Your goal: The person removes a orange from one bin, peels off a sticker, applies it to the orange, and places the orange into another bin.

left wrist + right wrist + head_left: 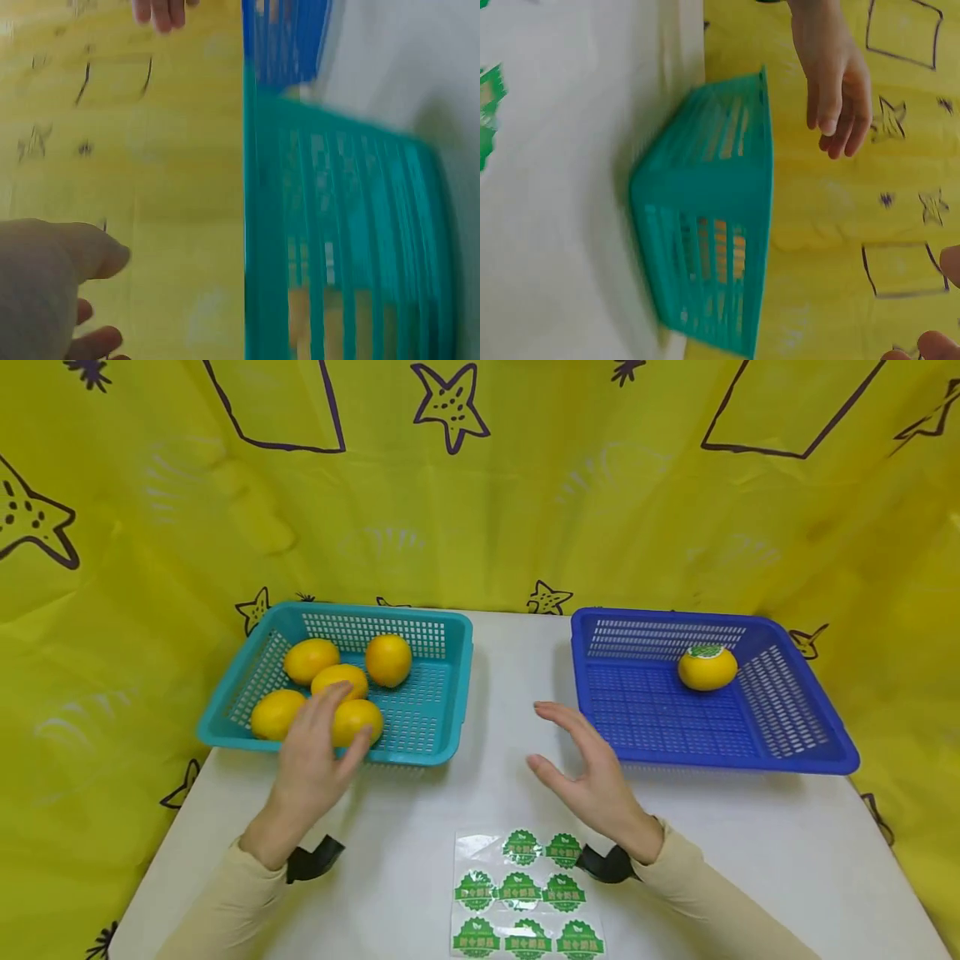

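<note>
Reaching my spread left hand [311,760] over five unlabelled oranges [352,720]; right hand [592,764] empty; one stickered orange [707,667] in the blue basket [810,739].

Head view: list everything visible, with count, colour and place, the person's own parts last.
teal basket: one, teal, table's left.
plain lemons: five, yellow, inside the teal basket.
blue basket: one, blue, table's right.
stickered lemon: one, yellow with a green sticker on top, in the blue basket's far part.
sticker sheet: one, green round stickers on clear backing, near table edge.
table: one, white.
backdrop: yellow cloth with purple stars.
left hand: over the teal basket's near rim, fingers at a lemon.
right hand: open, between the baskets.
</note>
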`<state>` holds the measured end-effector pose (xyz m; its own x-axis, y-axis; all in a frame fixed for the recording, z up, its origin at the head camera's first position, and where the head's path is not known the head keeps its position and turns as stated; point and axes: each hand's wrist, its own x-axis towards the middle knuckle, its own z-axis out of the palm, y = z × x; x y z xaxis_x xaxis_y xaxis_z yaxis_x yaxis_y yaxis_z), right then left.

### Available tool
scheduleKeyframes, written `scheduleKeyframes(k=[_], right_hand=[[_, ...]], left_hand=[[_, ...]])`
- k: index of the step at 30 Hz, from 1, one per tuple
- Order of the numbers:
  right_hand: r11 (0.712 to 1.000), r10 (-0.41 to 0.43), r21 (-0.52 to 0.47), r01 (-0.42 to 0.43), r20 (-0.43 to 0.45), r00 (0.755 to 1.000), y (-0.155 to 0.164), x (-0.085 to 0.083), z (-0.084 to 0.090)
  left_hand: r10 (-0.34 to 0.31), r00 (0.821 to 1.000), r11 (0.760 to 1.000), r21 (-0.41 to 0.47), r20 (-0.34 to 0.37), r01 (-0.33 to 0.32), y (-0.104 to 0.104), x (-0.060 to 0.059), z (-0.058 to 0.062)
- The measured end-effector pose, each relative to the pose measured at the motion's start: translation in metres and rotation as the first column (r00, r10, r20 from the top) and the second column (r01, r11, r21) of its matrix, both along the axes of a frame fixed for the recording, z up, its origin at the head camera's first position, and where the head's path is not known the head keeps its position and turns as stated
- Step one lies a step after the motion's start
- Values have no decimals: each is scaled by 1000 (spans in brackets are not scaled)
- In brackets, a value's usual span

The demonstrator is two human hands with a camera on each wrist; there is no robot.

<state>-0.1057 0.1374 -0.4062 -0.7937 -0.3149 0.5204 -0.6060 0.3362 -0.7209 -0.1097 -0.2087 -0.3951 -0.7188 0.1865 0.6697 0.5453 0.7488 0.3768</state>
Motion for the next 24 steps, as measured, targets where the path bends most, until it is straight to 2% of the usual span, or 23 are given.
scheduleKeyframes(k=[2, 5, 11, 15, 18, 22, 24], right_hand=[[998, 66, 5, -66, 18, 998, -17, -5, 0], [991, 135, 9, -136, 34, 990, -37, -11, 1], [965, 260, -31, -259, 73, 963, -69, -25, 4], [935, 353, -38, -352, 183, 918, -92, -40, 10], [908, 388, 39, -417, 300, 871, -111, -55, 18], [842, 406, 160, -515, 441, 800, -140, -80, 27], [802, 401, 222, -554, 487, 776, -155, -92, 32]], left_hand=[[49, 998, 998, 50, -37, -47, -25, 5, 0], [104, 993, 991, 94, -57, -98, -57, 12, -3], [189, 982, 970, 162, -23, -183, -103, 19, -13], [232, 969, 942, 231, 81, -245, -120, 20, -20], [252, 949, 920, 259, 188, -295, -127, 20, -24], [223, 917, 894, 305, 332, -328, -134, 20, -30], [191, 897, 881, 334, 399, -336, -138, 20, -32]])
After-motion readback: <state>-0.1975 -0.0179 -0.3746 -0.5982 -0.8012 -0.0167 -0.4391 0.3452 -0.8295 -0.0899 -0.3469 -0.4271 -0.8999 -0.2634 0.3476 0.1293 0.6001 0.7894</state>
